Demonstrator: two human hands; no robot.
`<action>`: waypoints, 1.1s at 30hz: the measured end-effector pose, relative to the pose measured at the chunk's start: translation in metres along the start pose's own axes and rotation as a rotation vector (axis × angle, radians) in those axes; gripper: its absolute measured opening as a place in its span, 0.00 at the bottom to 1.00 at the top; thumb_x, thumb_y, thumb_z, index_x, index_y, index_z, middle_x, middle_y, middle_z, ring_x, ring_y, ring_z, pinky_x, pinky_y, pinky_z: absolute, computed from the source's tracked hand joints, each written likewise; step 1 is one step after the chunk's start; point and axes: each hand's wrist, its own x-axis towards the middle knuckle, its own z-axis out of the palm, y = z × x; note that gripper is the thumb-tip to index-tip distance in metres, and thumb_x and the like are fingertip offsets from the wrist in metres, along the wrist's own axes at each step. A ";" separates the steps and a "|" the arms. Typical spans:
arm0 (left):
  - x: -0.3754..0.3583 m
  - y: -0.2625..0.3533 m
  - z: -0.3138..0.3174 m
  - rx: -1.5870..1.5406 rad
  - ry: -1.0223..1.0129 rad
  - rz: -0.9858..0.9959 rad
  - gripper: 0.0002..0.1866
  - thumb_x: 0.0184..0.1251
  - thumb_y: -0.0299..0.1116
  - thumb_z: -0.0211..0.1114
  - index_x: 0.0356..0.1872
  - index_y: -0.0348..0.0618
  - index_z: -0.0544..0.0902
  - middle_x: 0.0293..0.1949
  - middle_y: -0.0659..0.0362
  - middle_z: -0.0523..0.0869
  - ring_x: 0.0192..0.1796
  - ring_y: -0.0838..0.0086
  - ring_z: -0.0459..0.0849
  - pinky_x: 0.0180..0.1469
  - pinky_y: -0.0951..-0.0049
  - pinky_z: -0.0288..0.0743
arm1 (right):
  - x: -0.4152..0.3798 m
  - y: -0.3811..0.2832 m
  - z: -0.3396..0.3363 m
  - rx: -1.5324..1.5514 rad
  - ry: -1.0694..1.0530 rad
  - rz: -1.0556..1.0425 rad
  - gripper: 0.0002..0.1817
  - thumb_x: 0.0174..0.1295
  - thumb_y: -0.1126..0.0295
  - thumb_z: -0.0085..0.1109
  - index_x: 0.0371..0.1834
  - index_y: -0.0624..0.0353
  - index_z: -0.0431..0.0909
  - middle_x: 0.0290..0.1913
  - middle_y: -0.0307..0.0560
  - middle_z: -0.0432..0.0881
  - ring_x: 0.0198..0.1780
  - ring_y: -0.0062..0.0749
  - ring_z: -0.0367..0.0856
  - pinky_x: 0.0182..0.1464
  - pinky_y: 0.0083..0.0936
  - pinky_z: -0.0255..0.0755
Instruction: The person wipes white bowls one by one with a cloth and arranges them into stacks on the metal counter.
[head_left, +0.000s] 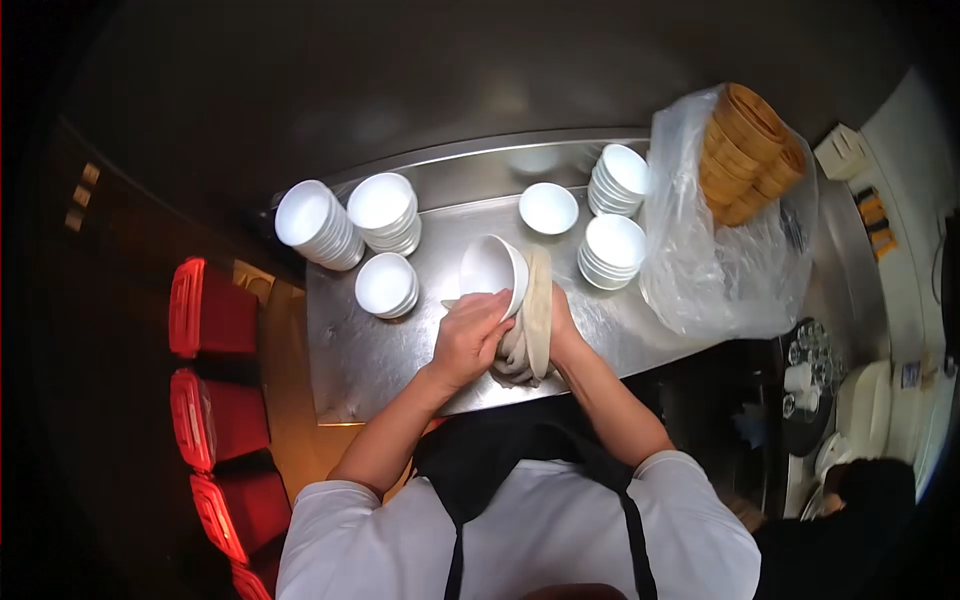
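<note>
My left hand (470, 338) grips a white bowl (488, 268) by its lower rim, fingers closed on it. The bowl is tilted above the metal table, its opening turned to the left. On the bowl's right side my right hand (562, 322) is wrapped in a beige cloth (537, 310), which covers most of its fingers and lies against the bowl's outside. Part of the cloth hangs below, between my hands. Nearest to my left hand on the table is a short stack of white bowls (387, 285). A single-looking white bowl (548, 208) stands behind the cloth.
Two taller bowl stacks (318, 225) (384, 212) stand at back left, two more (612, 250) (619, 180) at right. A clear plastic bag (690, 270) with bamboo steamers (742, 150) lies on the steel table (350, 360). Red lidded bins (225, 410) line the left; glasses (810, 345) stand at right.
</note>
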 end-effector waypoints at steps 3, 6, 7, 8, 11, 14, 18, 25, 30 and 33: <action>-0.002 -0.005 -0.031 0.213 0.049 -0.004 0.11 0.59 0.26 0.67 0.44 0.38 0.87 0.45 0.50 0.89 0.51 0.60 0.87 0.54 0.60 0.77 | -0.004 0.012 -0.003 -0.150 -0.025 -0.024 0.20 0.72 0.59 0.44 0.51 0.63 0.78 0.43 0.44 0.83 0.41 0.27 0.82 0.45 0.26 0.78; -0.039 -0.033 -0.082 0.542 0.039 -0.130 0.10 0.59 0.23 0.65 0.42 0.39 0.87 0.45 0.51 0.89 0.50 0.62 0.87 0.56 0.59 0.75 | 0.000 0.011 -0.035 0.139 -0.037 -0.052 0.20 0.73 0.60 0.42 0.54 0.63 0.77 0.47 0.46 0.83 0.46 0.30 0.83 0.50 0.28 0.78; -0.047 -0.044 -0.088 0.594 0.030 -0.179 0.10 0.60 0.23 0.63 0.41 0.40 0.88 0.44 0.52 0.89 0.51 0.64 0.87 0.57 0.60 0.74 | 0.007 0.010 -0.050 0.186 -0.071 -0.045 0.20 0.75 0.60 0.41 0.56 0.63 0.76 0.49 0.47 0.83 0.48 0.33 0.83 0.53 0.31 0.78; -0.053 -0.055 -0.090 0.604 0.010 -0.190 0.10 0.60 0.23 0.63 0.41 0.40 0.87 0.44 0.52 0.89 0.50 0.63 0.87 0.57 0.60 0.74 | 0.012 0.012 -0.060 0.230 -0.107 -0.044 0.21 0.76 0.60 0.39 0.57 0.63 0.75 0.51 0.47 0.82 0.51 0.35 0.83 0.56 0.33 0.78; -0.060 -0.075 -0.088 0.629 -0.027 -0.220 0.10 0.60 0.23 0.62 0.41 0.40 0.87 0.42 0.51 0.89 0.50 0.62 0.87 0.55 0.61 0.74 | 0.008 0.005 -0.054 0.099 -0.018 -0.119 0.21 0.73 0.60 0.43 0.56 0.63 0.76 0.49 0.45 0.82 0.47 0.28 0.82 0.51 0.26 0.77; -0.058 -0.078 -0.084 0.606 -0.117 -0.326 0.10 0.61 0.23 0.61 0.41 0.41 0.86 0.41 0.51 0.89 0.49 0.61 0.88 0.54 0.62 0.74 | 0.002 0.003 -0.056 0.126 0.016 -0.171 0.21 0.73 0.59 0.43 0.56 0.63 0.76 0.49 0.45 0.82 0.48 0.29 0.82 0.52 0.27 0.77; -0.044 -0.075 -0.093 0.582 -0.366 -0.551 0.12 0.62 0.27 0.64 0.46 0.39 0.85 0.43 0.48 0.88 0.49 0.57 0.87 0.55 0.59 0.75 | -0.015 -0.007 -0.071 0.180 0.046 -0.178 0.20 0.73 0.59 0.43 0.57 0.63 0.76 0.50 0.45 0.82 0.49 0.30 0.82 0.54 0.28 0.77; 0.020 -0.047 0.008 0.146 -0.223 -0.257 0.26 0.60 0.32 0.68 0.61 0.36 0.76 0.60 0.44 0.80 0.67 0.50 0.73 0.74 0.47 0.57 | -0.037 0.000 -0.091 0.179 0.082 -0.144 0.20 0.73 0.60 0.45 0.58 0.63 0.75 0.50 0.46 0.82 0.49 0.31 0.83 0.53 0.30 0.78; 0.081 -0.101 0.135 0.450 -0.163 0.146 0.20 0.64 0.32 0.63 0.57 0.39 0.80 0.57 0.46 0.82 0.63 0.50 0.77 0.74 0.42 0.54 | -0.035 0.008 -0.096 0.241 -0.012 0.022 0.19 0.73 0.60 0.48 0.56 0.63 0.77 0.49 0.47 0.83 0.47 0.34 0.84 0.50 0.33 0.80; 0.105 -0.102 0.132 0.583 -0.642 -0.258 0.18 0.62 0.28 0.61 0.54 0.45 0.82 0.48 0.50 0.87 0.57 0.59 0.82 0.72 0.42 0.57 | -0.044 0.006 -0.100 0.269 -0.009 -0.038 0.19 0.73 0.59 0.49 0.55 0.63 0.77 0.48 0.47 0.84 0.46 0.34 0.85 0.51 0.33 0.80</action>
